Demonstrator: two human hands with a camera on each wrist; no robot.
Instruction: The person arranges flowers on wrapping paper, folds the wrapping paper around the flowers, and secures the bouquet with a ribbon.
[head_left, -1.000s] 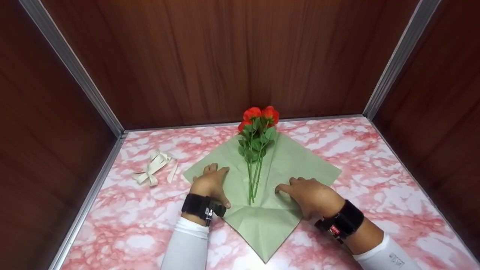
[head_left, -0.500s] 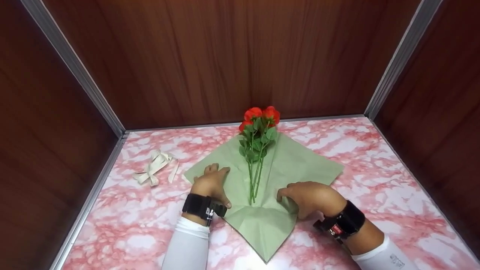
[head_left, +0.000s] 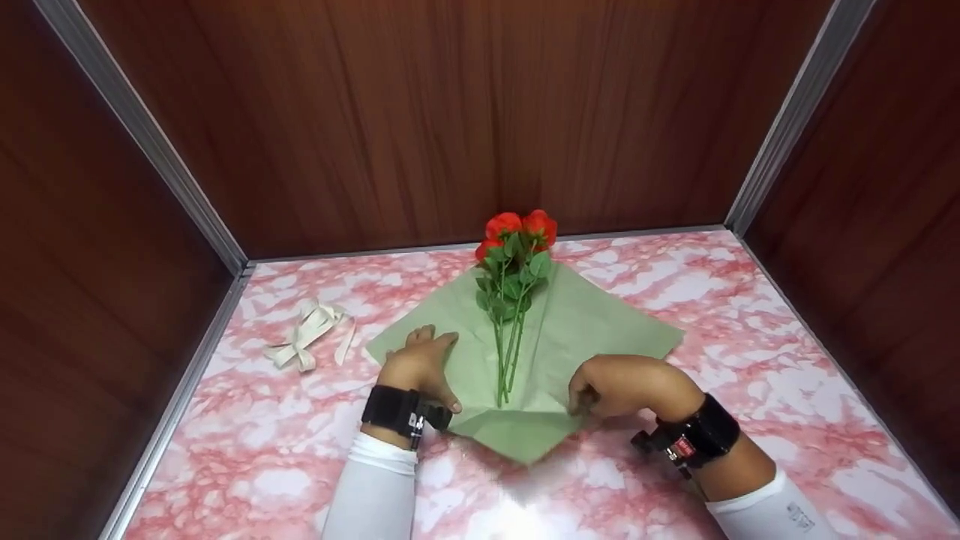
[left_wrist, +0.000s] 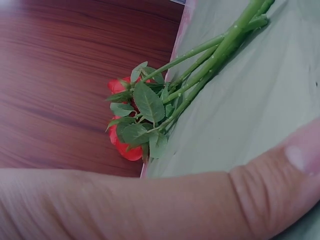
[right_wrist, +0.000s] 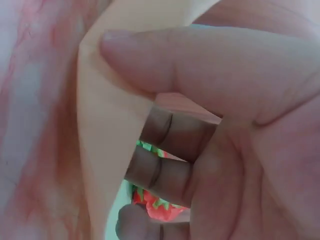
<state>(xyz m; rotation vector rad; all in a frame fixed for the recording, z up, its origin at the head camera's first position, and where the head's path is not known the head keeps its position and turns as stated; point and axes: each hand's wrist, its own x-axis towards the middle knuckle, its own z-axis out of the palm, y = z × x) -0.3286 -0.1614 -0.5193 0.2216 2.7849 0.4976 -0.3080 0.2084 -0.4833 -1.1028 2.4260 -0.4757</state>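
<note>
A sheet of light green wrapping paper [head_left: 607,322] lies on the table, its near corner lifted and partly folded back. Red roses [head_left: 538,227] lie on the sheet, with their blooms past its far corner and their stems toward me. My left hand [head_left: 420,366] rests on the paper's left part, thumb and fingers spread. In the left wrist view the thumb [left_wrist: 250,200] crosses in front of the paper. At the near right edge my right hand [head_left: 626,386] pinches the wrapping paper. Thumb and curled fingers grip its raised edge [right_wrist: 107,140] in the right wrist view.
A cream ribbon [head_left: 315,326] lies loosely heaped on the left of the pink and white marbled table [head_left: 247,450]. Dark wood panels [head_left: 480,120] stand behind and on both sides, with metal strips at their corners.
My right hand has curled its fingers onto the paper's near right edge. The near corner has risen and moved away from me. My left hand and the roses stay in place.
</note>
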